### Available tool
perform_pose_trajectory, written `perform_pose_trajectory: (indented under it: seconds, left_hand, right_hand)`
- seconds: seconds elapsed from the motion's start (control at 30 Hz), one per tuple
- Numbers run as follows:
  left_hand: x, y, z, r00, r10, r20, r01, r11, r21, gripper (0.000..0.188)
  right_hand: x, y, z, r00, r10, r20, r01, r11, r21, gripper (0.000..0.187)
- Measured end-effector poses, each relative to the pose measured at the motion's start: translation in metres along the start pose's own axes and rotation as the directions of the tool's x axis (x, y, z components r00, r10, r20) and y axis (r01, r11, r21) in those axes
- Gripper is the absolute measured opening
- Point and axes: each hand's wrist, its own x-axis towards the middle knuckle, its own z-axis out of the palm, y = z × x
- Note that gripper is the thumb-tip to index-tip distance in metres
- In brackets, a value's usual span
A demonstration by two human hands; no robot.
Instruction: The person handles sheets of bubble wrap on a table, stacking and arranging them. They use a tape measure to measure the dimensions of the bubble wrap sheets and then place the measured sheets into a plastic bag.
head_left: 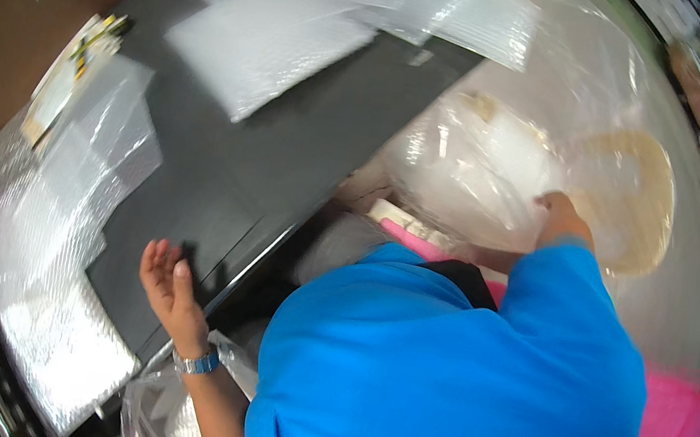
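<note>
While the left hand hung over the near part of the dark surface, close to its edge, the right hand was at the end of an outstretched arm, by the rim of a white bundle amid clear plastic. Judging by the pose, the step in hand was fetching something from that pile. The right fingertips looked bent toward the bundle, but whether they pinched it or merely touched it could not be told. The left hand was loosely open, its thumb apart from the fingers, with nothing in it; a metal watch circled the wrist.

The white bundle lay off the surface's right-hand edge, its outline partly hidden by film. Its pale patch seemed to slope from upper left down toward the right hand, though its true long axis could not be settled. The large bubble-wrap sheet on the surface was easier to read: it ran from lower left to upper right, one corner pointing back toward the person.

The next move probably called for a sure pinch on one edge of the bundle, clear of the loose film, so that nothing dragged along.
</note>
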Motion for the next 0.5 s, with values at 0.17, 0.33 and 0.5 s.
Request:
perform_pose_trajectory:
  seconds: [0.17,0.33,0.5]
  left_hand:
    - [-0.011,0.067,0.012,0.950,0.222,0.220,-0.181,0.965,-0.189,0.041]
    - [-0.005,0.171,0.031,0.528,0.715,0.458,-0.315,0.666,-0.676,0.044]
    - [-0.009,0.187,0.052,0.318,0.814,0.487,-0.382,0.580,-0.720,0.037]
  right_hand:
    - [0.015,-0.046,-0.007,0.865,-0.221,-0.450,0.158,0.972,-0.173,0.058]
    - [-0.126,-0.204,-0.003,-0.052,-0.901,-0.431,0.952,0.086,-0.294,0.048]
    - [-0.391,-0.216,0.086,-0.260,-0.960,0.105,0.755,-0.134,0.642,0.024]
